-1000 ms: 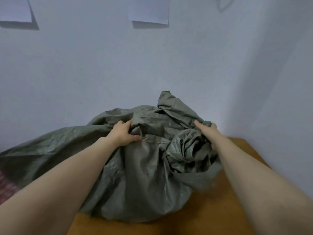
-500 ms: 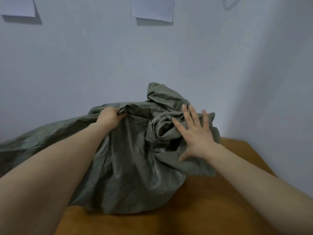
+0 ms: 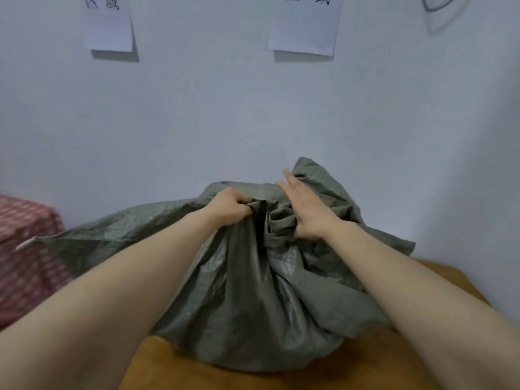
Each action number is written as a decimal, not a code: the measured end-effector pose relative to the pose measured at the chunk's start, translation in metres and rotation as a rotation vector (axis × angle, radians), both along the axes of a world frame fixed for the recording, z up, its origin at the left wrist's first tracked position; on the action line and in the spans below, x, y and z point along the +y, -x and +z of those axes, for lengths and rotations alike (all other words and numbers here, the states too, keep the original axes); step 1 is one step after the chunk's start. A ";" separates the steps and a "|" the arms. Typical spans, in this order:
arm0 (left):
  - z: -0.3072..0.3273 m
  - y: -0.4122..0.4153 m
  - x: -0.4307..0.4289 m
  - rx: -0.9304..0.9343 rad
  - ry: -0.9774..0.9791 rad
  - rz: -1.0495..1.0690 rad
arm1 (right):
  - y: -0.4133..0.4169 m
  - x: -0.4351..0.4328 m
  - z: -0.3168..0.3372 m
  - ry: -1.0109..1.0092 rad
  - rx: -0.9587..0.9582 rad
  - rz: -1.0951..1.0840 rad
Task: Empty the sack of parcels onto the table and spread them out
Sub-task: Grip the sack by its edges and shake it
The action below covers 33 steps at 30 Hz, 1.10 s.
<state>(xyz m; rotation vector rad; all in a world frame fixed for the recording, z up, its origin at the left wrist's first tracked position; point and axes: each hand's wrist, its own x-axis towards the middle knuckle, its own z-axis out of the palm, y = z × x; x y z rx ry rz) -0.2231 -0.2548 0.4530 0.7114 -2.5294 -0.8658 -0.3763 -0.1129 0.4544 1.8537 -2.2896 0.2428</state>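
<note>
1. The grey-green woven sack is slumping on the wooden surface, still bunched shut, no parcels showing.
2. The left hand is gripping a fold of sack cloth.
3. The right hand is pressing open-fingered on the twisted neck; loosening that twist fully before tipping looks wise.

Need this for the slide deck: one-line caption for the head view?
Left hand grips the grey-green sack on the wooden table; right hand presses its bunched top.
</note>
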 end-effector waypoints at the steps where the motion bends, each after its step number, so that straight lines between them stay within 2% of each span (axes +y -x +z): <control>1: 0.000 -0.001 0.001 0.000 -0.032 -0.006 | -0.007 -0.007 0.003 -0.062 -0.049 0.009; 4: 0.003 -0.009 0.009 0.066 -0.186 -0.008 | -0.026 -0.024 0.002 -0.183 -0.042 -0.050; 6: 0.007 -0.019 0.013 0.163 -0.247 0.006 | -0.025 -0.030 0.000 -0.069 0.020 -0.129; 10: -0.001 -0.050 0.010 0.228 0.023 0.212 | -0.013 -0.032 0.019 0.183 -0.080 -0.346; 13: -0.017 -0.081 0.012 0.255 0.174 0.368 | -0.011 -0.039 0.037 0.249 -0.109 -0.433; 16: -0.036 -0.108 0.007 -0.034 0.295 0.585 | -0.009 -0.043 0.042 0.287 -0.117 -0.488; 18: -0.052 -0.126 0.002 -0.218 0.183 0.737 | -0.009 -0.043 0.040 0.301 -0.122 -0.518; 19: -0.060 -0.135 -0.001 -0.223 0.072 0.833 | -0.008 -0.043 0.038 0.303 -0.127 -0.533; 22: -0.073 -0.151 -0.012 -0.037 -0.429 1.124 | -0.009 -0.045 0.033 0.293 -0.143 -0.579; 23: -0.074 -0.153 -0.014 0.009 -0.610 1.164 | -0.010 -0.046 0.032 0.286 -0.142 -0.590; 25: -0.082 -0.155 -0.021 0.072 -0.841 1.148 | -0.011 -0.047 0.029 0.272 -0.133 -0.617; 27: -0.095 -0.154 -0.032 0.230 -0.939 1.075 | -0.011 -0.045 0.027 0.255 -0.137 -0.648; 29: -0.101 -0.154 -0.040 0.360 -0.944 1.023 | -0.009 -0.042 0.026 0.228 -0.143 -0.680; 32: -0.089 -0.144 -0.049 0.603 -0.936 1.080 | -0.004 -0.032 0.025 0.138 -0.107 -0.751; 33: -0.080 -0.139 -0.050 0.621 -0.903 1.081 | -0.002 -0.028 0.025 0.097 -0.069 -0.785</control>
